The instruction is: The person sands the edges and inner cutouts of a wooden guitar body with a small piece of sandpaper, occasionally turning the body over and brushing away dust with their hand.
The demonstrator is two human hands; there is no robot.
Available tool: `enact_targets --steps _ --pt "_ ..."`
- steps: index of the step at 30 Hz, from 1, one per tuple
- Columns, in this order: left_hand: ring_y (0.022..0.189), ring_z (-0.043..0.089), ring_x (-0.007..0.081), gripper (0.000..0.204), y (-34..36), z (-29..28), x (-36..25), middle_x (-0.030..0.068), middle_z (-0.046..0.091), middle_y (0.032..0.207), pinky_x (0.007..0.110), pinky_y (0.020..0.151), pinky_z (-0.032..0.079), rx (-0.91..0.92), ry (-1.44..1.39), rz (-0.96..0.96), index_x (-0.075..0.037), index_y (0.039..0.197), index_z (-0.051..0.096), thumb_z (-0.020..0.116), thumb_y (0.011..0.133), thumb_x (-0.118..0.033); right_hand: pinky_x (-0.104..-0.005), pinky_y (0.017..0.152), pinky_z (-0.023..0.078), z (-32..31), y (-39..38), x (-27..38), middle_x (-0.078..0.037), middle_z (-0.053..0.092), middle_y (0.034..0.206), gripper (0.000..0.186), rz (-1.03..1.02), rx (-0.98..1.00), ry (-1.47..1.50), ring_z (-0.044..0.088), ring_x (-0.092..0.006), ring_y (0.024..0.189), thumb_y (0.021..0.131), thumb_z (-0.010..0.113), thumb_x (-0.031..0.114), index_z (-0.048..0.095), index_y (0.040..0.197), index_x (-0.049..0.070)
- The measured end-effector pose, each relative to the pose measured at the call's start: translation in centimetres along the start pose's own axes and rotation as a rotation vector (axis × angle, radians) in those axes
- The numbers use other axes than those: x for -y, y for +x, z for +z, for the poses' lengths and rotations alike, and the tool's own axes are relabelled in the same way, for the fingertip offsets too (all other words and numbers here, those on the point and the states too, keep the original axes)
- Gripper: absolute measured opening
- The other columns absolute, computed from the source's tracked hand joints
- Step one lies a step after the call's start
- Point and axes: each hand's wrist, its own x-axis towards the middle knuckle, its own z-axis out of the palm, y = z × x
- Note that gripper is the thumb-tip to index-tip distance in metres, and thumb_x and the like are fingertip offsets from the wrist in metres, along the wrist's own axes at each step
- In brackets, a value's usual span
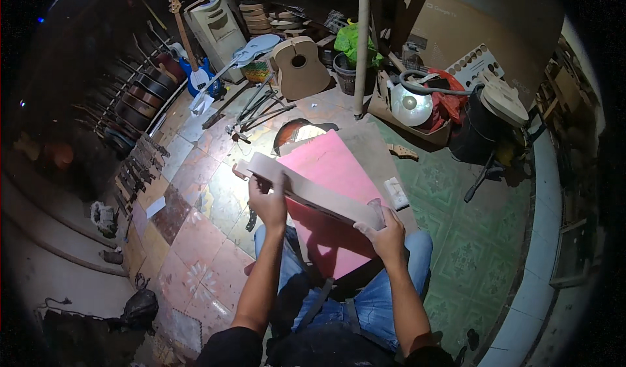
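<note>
A pale, unfinished flat wooden piece (306, 191), perhaps a guitar body seen nearly edge-on, is held up at a tilt in both hands. My left hand (267, 200) grips its left end, thumb and fingers around the edge. My right hand (386, 235) grips the right end. Beneath it lies a pink sheet (329, 152) on a grey-brown board (378, 148), between and beyond my bent knees. A sunburst guitar body (293, 129) is partly hidden behind the sheet. A small white block (396, 193) rests on the board's right side.
Guitars (140, 90) line a rack at left. An acoustic guitar body (300, 73), metal stands (251, 116), a vertical pole (362, 54) and a box (411, 119) of objects stand ahead. A black bucket (469, 132) is at right. Several necks (140, 165) lie on the left floor.
</note>
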Motion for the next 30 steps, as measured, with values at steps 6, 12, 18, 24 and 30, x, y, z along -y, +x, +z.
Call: enact_targets --steps 6,12,18,24,30 --pt "0.113 0.062 0.0257 0.085 -1.4 0.1 -1.0 0.0213 0.059 0.126 0.036 0.094 0.050 0.038 -0.028 -0.052 0.008 0.144 0.033 0.082 0.083 -0.024 -0.0453 0.078 0.054 0.4 -0.2 1.4 -0.015 0.068 0.103 0.063 0.035 0.024 -0.054 0.068 -0.0361 0.093 0.068 0.089 0.045 0.066 0.111 0.005" --pt "0.119 0.059 0.0333 0.120 -2.5 -0.2 -1.0 0.0266 0.051 0.134 0.041 0.098 0.049 -0.028 0.193 0.065 0.006 0.153 0.017 0.093 0.068 -0.030 -0.0457 0.078 0.054 0.6 -0.3 1.1 -0.015 0.068 0.102 0.062 0.003 0.007 -0.041 0.068 -0.0362 0.092 0.068 0.089 0.045 0.066 0.108 0.004" --pt "0.102 0.065 0.0197 0.056 1.5 -3.1 0.3 0.0187 0.063 0.120 0.029 0.087 0.053 -0.059 -0.215 -0.061 0.007 0.141 0.041 0.069 0.096 -0.011 -0.0459 0.077 0.053 0.6 -0.7 1.7 -0.015 0.068 0.100 0.060 -0.027 -0.002 -0.026 0.068 -0.0364 0.091 0.066 0.091 0.040 0.065 0.107 0.003" --pt "0.098 0.067 0.0200 0.063 -1.0 -2.3 0.3 0.0165 0.066 0.112 0.029 0.084 0.054 -0.046 -0.260 -0.017 0.005 0.140 0.042 0.076 0.089 -0.012 -0.0460 0.077 0.053 0.8 -1.1 2.0 -0.016 0.068 0.100 0.061 0.037 0.012 -0.045 0.068 -0.0368 0.089 0.066 0.092 0.039 0.065 0.107 0.003" --pt "0.082 0.068 0.0166 0.039 -0.2 -3.1 -0.7 0.0087 0.068 0.092 0.031 0.074 0.054 -0.051 -0.080 -0.038 0.004 0.111 0.060 0.076 0.090 -0.024 -0.0464 0.078 0.053 0.6 -1.8 1.0 -0.016 0.068 0.101 0.063 0.028 0.001 -0.025 0.067 -0.0372 0.091 0.066 0.092 0.039 0.064 0.108 0.003"
